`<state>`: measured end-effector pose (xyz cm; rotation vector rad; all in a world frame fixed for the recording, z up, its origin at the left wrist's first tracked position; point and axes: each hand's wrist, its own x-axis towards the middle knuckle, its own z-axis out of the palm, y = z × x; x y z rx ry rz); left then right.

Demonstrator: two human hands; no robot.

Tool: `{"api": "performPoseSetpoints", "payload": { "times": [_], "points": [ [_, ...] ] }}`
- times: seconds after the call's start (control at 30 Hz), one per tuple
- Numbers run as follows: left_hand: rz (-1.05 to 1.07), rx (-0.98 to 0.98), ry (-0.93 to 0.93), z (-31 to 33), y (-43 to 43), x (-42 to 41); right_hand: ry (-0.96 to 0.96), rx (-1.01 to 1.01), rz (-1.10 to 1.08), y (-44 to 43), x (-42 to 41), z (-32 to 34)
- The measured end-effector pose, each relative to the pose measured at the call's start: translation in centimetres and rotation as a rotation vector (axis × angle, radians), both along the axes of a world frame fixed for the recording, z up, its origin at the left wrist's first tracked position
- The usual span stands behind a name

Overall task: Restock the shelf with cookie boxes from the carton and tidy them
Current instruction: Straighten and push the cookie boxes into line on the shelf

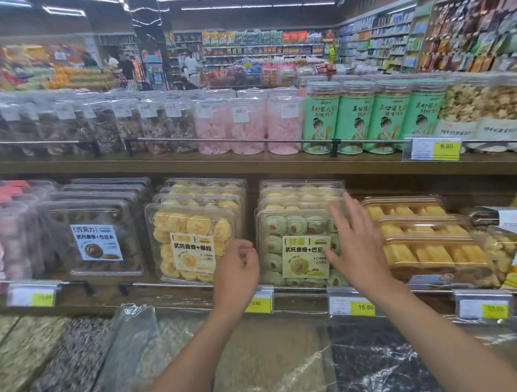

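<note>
Clear plastic cookie boxes stand on edge in rows on the lower shelf [197, 291]. The front green cookie box [290, 246] carries a pale label. My right hand [354, 240] lies with straight, spread fingers against its right side. Left of it stands the front yellow cookie box [188, 237]. My left hand [237, 269] hovers with loosely curled fingers at the gap between the two boxes and holds nothing. A dark chocolate cookie box [94, 240] stands further left. No carton is in view.
Flat yellow pastry boxes [425, 236] are stacked right of the green one. Jars and green canisters [350, 117] fill the upper shelf behind a metal rail. Bulk bins of seeds under plastic film [267, 368] lie below. Price tags [351, 305] hang on the shelf edge.
</note>
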<state>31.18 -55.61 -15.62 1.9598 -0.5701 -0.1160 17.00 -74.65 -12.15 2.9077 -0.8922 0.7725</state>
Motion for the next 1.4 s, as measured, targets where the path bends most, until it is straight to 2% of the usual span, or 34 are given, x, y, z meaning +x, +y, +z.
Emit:
{"api": "performPoseSetpoints", "payload": {
  "times": [0.07, 0.17, 0.23, 0.43, 0.6, 0.7, 0.83, 1.03, 1.2, 1.3, 1.4],
  "points": [
    [0.062, -0.046, -0.044, -0.3, 1.3, 1.0, 0.021, -0.029, 0.007, 0.5, -0.1, -0.2],
    [0.113, 0.022, -0.058, -0.7, 2.4, 2.9, 0.036, -0.039, -0.009, 0.5, 0.0, -0.4],
    [0.09, 0.107, -0.072, -0.9, 2.6, 4.3, 0.042, -0.044, -0.013, 0.3, 0.0, -0.4],
    [-0.025, 0.201, -0.148, -0.7, 2.9, 6.0, 0.01, -0.102, 0.004, 0.2, 0.1, -0.8],
    [0.077, 0.686, -0.185, -0.1, 4.4, 7.1, 0.008, -0.169, 0.041, 0.2, -0.6, -1.9],
    [0.069, 0.773, -0.172, 0.4, 4.6, 7.6, 0.021, -0.193, 0.054, 0.2, -1.0, -2.8],
    [-0.108, 0.726, -0.186, -0.2, 4.6, 7.9, -0.002, -0.206, 0.049, 0.3, -0.9, -2.9],
    [-0.102, 0.627, -0.256, -1.6, 5.7, 8.2, -0.015, -0.205, 0.061, 0.3, -0.8, -3.0],
    [-0.084, 0.436, -0.299, -1.2, 5.7, 7.5, -0.065, -0.205, 0.098, 0.4, -1.1, -2.9],
    [-0.229, 0.277, -0.369, -1.2, 4.6, 5.8, -0.122, -0.189, 0.173, 1.0, -1.4, -3.2],
    [-0.496, 0.288, -0.381, -1.3, 2.5, 3.4, 0.048, -0.063, 0.236, 2.1, -1.3, -3.5]
  ]
}}
